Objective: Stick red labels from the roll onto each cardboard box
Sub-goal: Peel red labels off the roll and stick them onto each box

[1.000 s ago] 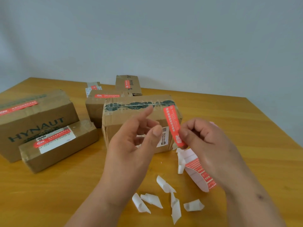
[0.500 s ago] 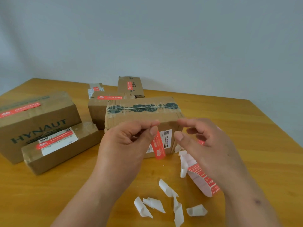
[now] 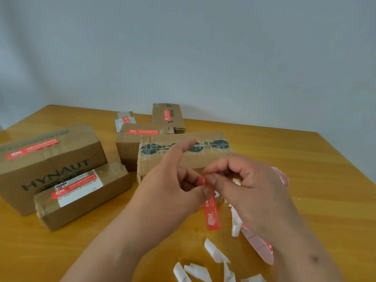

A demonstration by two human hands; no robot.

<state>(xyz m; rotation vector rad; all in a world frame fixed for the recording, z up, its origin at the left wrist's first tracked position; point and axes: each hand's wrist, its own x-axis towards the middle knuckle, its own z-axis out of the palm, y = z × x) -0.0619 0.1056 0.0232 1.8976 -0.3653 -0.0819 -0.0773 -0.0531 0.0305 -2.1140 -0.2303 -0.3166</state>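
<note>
A red label is pinched at its top end between thumb & fingertips of both hands, left hand & right hand, and hangs free below them, prob. so the sticky side stays off skin until it's lined up. It's a narrow strip w/ white print, slightly tilted, held just in front of the center box, whose taped top shows no red label yet. The label roll is partly hidden under the right wrist. Four other boxes visible are already labelled, e.g. the HYNAUT box. Curled backing scraps lie on the table nearby.
</note>
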